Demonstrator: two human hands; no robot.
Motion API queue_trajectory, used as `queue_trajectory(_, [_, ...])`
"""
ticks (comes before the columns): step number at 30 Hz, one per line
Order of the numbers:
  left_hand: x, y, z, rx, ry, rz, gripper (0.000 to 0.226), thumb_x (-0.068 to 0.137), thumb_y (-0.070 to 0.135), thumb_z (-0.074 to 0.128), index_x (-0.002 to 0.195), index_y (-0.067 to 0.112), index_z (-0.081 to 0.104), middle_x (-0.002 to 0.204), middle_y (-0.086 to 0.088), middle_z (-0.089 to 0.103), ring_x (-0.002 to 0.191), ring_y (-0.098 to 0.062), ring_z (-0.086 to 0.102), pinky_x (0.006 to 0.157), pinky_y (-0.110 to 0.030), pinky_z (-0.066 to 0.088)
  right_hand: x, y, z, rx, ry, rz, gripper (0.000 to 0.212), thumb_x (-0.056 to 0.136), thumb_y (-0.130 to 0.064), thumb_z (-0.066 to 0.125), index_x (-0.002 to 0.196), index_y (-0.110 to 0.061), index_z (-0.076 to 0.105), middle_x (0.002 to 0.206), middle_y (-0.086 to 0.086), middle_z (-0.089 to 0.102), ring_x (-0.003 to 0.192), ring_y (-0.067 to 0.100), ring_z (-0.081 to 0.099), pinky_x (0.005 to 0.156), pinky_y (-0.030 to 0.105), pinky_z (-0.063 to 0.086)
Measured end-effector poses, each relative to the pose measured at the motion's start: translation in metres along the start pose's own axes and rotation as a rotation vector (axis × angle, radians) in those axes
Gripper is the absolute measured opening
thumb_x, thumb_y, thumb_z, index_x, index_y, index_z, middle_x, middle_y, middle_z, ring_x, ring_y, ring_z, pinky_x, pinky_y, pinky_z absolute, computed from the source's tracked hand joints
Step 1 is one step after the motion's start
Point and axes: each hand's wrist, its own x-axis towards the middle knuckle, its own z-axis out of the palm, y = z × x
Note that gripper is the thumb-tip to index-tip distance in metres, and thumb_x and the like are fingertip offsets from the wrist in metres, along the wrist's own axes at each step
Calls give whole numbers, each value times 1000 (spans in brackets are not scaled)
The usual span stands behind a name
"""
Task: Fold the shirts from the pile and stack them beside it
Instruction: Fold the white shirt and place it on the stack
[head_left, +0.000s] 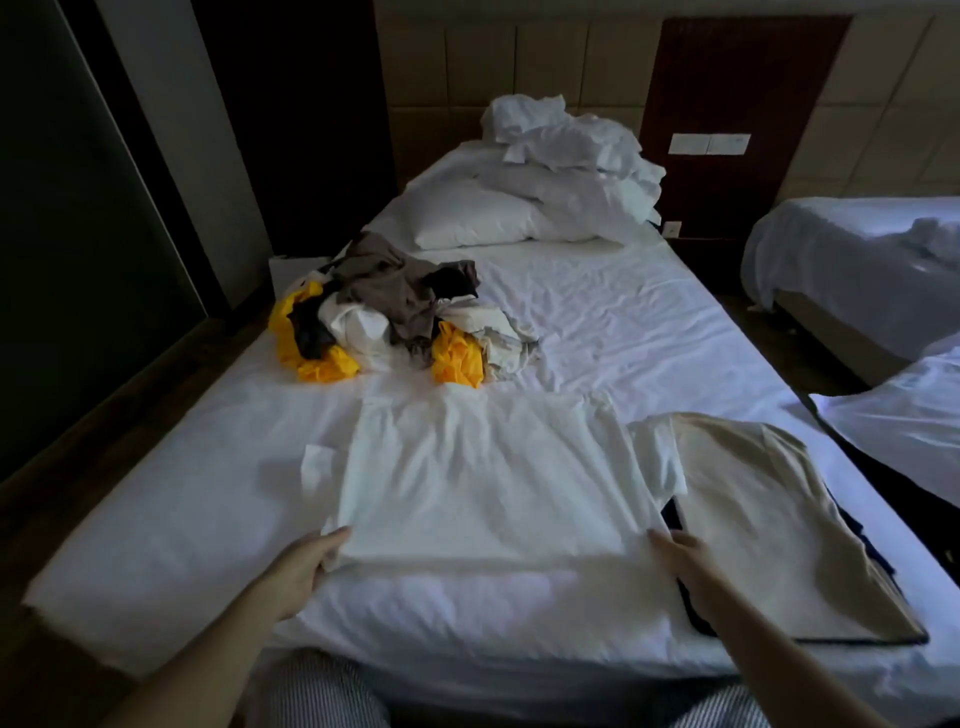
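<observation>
Left grip (311, 564) pinching white shirt (483, 483) — near corner, right grip (685, 566) likewise, folded stack (769, 519) beside

my left hand's (304, 564) fingers lie hidden under the white shirt's (483, 483) near-left corner. i can't tell if my right hand (691, 566) pinches the other corner. the beige shirt (769, 519) covers most of a dark stack (671, 513). the right bed (831, 244) is cut off.

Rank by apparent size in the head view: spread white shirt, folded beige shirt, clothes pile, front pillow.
1. white shirt
2. beige shirt
3. clothes pile, which lies farther off, so its true size is unsure
4. front pillow, the farthest of the four
</observation>
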Motion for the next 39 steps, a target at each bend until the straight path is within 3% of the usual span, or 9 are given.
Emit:
queue_trajectory(4, [10,-9,1,-175,36,102,21,97,13,50,114,6,61,87,-1,72,84,-16,66,92,-33,46,-6,2,2,102,10,-98,23,89,-29,62,98,-8,67,90,18,68,82,36,65,81,50,54])
queue_trajectory(8, [8,-2,-3,-417,68,188,20,100,12,42,95,17,61,82,6,73,82,-10,67,68,-20,55,-24,-3,-12,321,-35,-183,21,95,-21,52,90,-3,62,67,10,66,63,22,64,55,27,54])
queue_trajectory(11, [5,-9,-12,-501,82,145,28,100,13,40,87,13,64,79,1,72,71,-10,68,61,-18,55,-32,2,-23,295,-47,-193,21,91,-26,55,86,-7,63,60,0,67,61,17,64,52,22,53])
queue_trajectory(14, [1,-22,-14,-236,79,37,12,98,14,47,106,13,56,101,-4,62,77,-15,58,53,-17,49,-31,9,-24,82,-59,-149,27,90,-30,60,85,-4,67,70,12,69,73,30,64,68,35,53])
queue_trajectory(19, [-2,-14,-12,9,149,176,20,92,17,60,111,11,61,100,-7,64,83,-19,59,76,-30,46,-23,5,-20,-136,31,-109,31,84,-29,69,85,2,69,70,13,63,71,29,59,74,41,49])
queue_trajectory(24, [0,-24,-34,154,231,169,22,86,14,67,107,8,65,102,-9,64,90,-24,58,80,-32,44,-26,24,-26,-524,90,-94,31,86,-41,62,71,-14,67,78,10,61,94,27,45,83,37,35])
queue_trajectory(30, [12,-24,-21,317,320,112,39,81,14,71,116,-2,63,109,-14,64,99,-32,59,79,-33,42,-31,11,-12,-657,163,-110,33,88,-48,54,86,-18,68,95,11,59,111,30,37,87,37,27])
queue_trajectory(35, [20,-16,5,804,640,312,46,72,19,69,116,7,59,113,-20,62,106,-42,55,88,-44,46,-36,6,14,-697,437,-338,31,85,-34,60,103,-9,62,114,14,55,114,31,42,96,38,26])
queue_trajectory(39, [20,-17,65,955,400,573,54,84,17,63,134,6,45,136,-15,50,125,-36,42,100,-42,33,-45,2,52,-750,338,-652,44,87,-37,53,121,-10,56,128,8,54,125,29,42,102,39,25])
